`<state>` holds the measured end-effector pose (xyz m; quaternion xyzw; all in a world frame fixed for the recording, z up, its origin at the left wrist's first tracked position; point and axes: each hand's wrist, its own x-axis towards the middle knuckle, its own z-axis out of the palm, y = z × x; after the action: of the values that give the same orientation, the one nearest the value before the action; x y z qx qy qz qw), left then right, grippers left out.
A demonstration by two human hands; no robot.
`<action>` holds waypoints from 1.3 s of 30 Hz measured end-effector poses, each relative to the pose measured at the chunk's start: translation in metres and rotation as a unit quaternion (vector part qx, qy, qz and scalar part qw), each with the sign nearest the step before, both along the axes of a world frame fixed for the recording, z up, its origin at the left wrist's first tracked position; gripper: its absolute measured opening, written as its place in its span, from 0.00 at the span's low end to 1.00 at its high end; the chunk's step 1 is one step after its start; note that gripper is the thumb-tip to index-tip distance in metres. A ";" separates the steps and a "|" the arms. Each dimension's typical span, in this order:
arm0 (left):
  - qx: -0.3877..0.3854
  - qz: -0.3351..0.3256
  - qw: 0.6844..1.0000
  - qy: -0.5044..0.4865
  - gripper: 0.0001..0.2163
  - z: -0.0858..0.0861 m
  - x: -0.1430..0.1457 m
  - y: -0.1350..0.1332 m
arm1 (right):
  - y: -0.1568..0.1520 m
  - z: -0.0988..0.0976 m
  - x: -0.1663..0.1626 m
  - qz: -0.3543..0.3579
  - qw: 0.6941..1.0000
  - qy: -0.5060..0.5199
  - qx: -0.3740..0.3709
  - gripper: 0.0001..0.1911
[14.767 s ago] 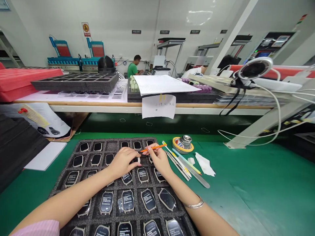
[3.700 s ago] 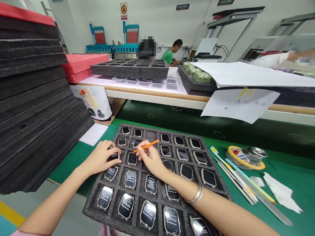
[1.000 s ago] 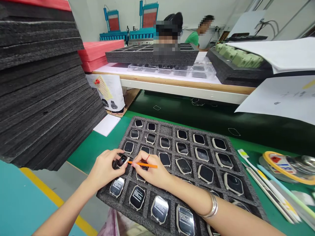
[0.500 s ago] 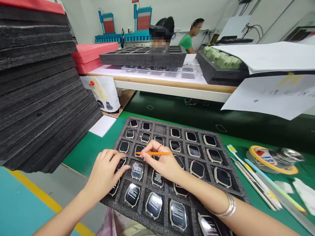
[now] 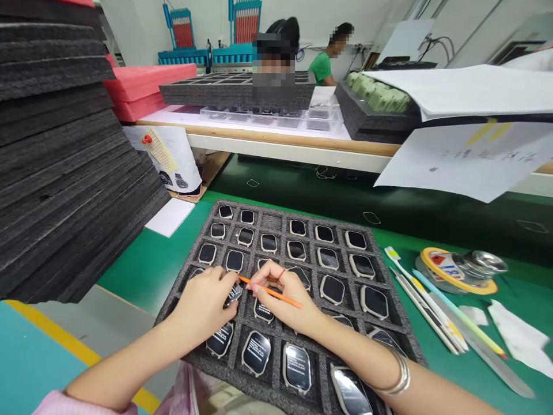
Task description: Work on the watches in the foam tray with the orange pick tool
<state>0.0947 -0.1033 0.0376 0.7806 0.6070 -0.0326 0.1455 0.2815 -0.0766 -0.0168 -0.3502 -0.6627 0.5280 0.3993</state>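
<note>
A grey foam tray (image 5: 271, 221) holds rows of square smartwatch cases without straps. Several of the nearer ones, such as this smartwatch (image 5: 256, 353), show white text on a lit screen; the farther ones are dark. My left hand (image 5: 203, 302) pinches a smartwatch (image 5: 234, 295) at its compartment between thumb and fingers, partly covering it. That watch looks slightly tilted. Between the thumb and fingers of my right hand (image 5: 280, 291) is a thin orange stick (image 5: 280, 296), its tip close beside the pinched watch. Whether tip and watch touch, I cannot tell.
On the right lie a toothbrush (image 5: 400, 259), several thin sticks, a metal ruler (image 5: 496, 354), a glass jar (image 5: 444, 274) with yellow tape on it, and white tissue (image 5: 518, 337). A tall black foam stack (image 5: 64, 155) stands left. A shelf (image 5: 280, 144) crosses behind; two people are beyond.
My left hand has moved right, from a watch in the leftmost column to one in the second. The orange stick has tilted and its tip has come lower, nearer that watch. The view has shifted slightly.
</note>
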 end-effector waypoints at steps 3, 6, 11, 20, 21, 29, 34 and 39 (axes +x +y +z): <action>-0.016 0.018 0.999 -0.040 0.12 0.000 -0.005 0.004 | -0.004 0.005 0.005 0.016 0.997 -0.016 0.069 0.02; -0.023 0.024 0.995 -0.097 0.12 0.001 -0.011 0.007 | -0.006 0.008 0.007 0.040 0.992 -0.033 0.117 0.03; -0.037 0.016 0.989 -0.145 0.11 0.004 -0.017 0.011 | -0.006 0.006 0.007 0.043 0.991 -0.037 0.121 0.03; -0.064 0.043 0.985 -0.157 0.10 0.002 -0.017 0.011 | -0.006 0.004 0.005 0.041 0.989 -0.041 0.139 0.04; -0.065 0.047 0.984 -0.159 0.10 0.002 -0.017 0.011 | -0.007 0.004 0.005 0.039 0.988 -0.044 0.144 0.04; -0.021 0.028 0.996 -0.077 0.10 0.003 -0.010 0.004 | -0.003 0.014 0.011 0.057 0.989 -0.075 0.117 0.03; 0.132 -0.079 0.988 -0.010 0.12 -0.001 0.003 -0.003 | 0.003 0.027 0.039 -0.036 0.999 -0.011 0.016 0.03; 0.123 -0.311 0.938 -0.089 0.15 -0.016 0.022 0.007 | -0.002 0.013 0.054 -0.094 0.993 0.039 -0.052 0.10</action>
<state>0.1165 -0.0960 0.0216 0.9419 0.3178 0.0680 0.0847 0.3355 -0.0787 -0.0036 -0.4103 -0.5827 0.5348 0.4540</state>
